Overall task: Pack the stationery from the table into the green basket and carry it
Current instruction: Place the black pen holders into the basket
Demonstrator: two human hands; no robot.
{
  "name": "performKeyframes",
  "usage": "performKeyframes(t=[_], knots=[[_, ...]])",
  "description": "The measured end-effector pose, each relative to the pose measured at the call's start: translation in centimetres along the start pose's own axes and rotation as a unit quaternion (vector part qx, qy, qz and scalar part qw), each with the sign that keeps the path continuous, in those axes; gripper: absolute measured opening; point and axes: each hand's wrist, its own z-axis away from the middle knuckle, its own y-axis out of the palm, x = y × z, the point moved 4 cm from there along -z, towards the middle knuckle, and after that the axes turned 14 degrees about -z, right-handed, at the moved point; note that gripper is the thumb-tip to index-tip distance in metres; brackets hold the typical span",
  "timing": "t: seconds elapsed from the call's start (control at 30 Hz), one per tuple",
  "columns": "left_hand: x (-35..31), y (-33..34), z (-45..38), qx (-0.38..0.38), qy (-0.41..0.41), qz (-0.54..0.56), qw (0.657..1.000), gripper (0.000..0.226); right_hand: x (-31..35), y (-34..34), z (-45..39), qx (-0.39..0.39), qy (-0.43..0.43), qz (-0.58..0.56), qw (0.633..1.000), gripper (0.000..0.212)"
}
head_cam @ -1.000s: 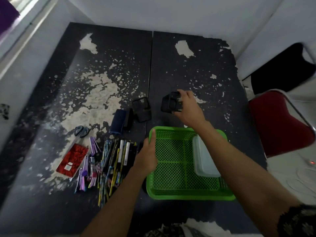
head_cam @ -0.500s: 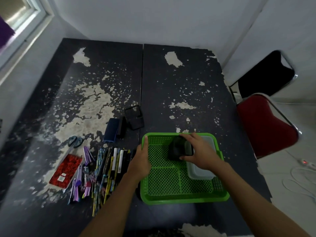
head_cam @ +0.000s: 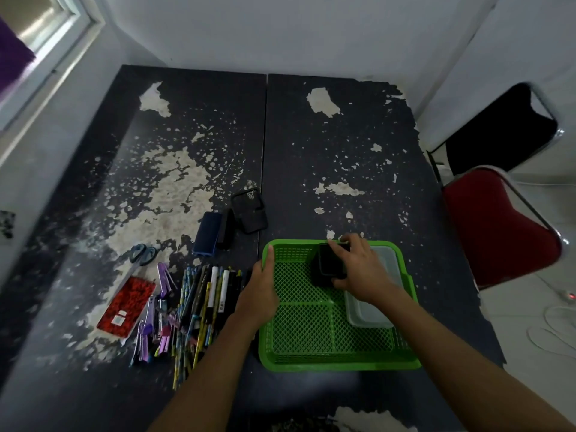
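Since a second ago the black holder (head_cam: 327, 265) has come from the bare table (head_cam: 343, 135) beyond the green basket (head_cam: 339, 361) into its far section. The left hand (head_cam: 260, 291) grips the basket's rim at nine o'clock; the right hand (head_cam: 361, 269) grasps the holder, which lies at nine o'clock of its palm beside the clear box (head_cam: 371, 316).

A plain room in a modest home or small office: a dark, badly peeling surface (head_cam: 311, 151) is pushed into a corner of bare white walls (head_cam: 280, 29). A white-framed window (head_cam: 46, 48) sits past its left edge, and a red padded metal-framed chair (head_cam: 498, 232) stands at its right edge beside white cables (head_cam: 551, 332) on a pale floor.
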Motion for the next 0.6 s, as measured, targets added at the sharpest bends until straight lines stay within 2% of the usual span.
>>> performKeyframes(t=[0.13,0.23,0.4,0.47,0.6], knots=[[0.5,0.2,-0.2,0.0,-0.003,0.003,1.0,0.109,0.7,0.0,-0.5,0.024,0.007,0.041,0.999,0.105],[0.5,0.5,-0.3,0.003,-0.006,-0.009,1.0,0.113,2.4,-1.2,-1.2,0.034,0.008,0.022,0.999,0.113],[0.4,0.4,-0.5,0.002,-0.018,-0.018,1.0,0.113,9.4,-2.3,-7.6,-0.017,-0.062,-0.1,0.993,0.089],[0.3,0.2,-0.4,0.012,-0.029,-0.019,0.999,0.112,11.8,-1.1,-11.3,-0.009,-0.063,-0.138,0.988,0.09],[0.0,0.0,-0.3,0.033,-0.051,-0.047,0.997,0.111,14.9,1.2,-17.9,0.06,-0.065,-0.058,0.994,0.106]])
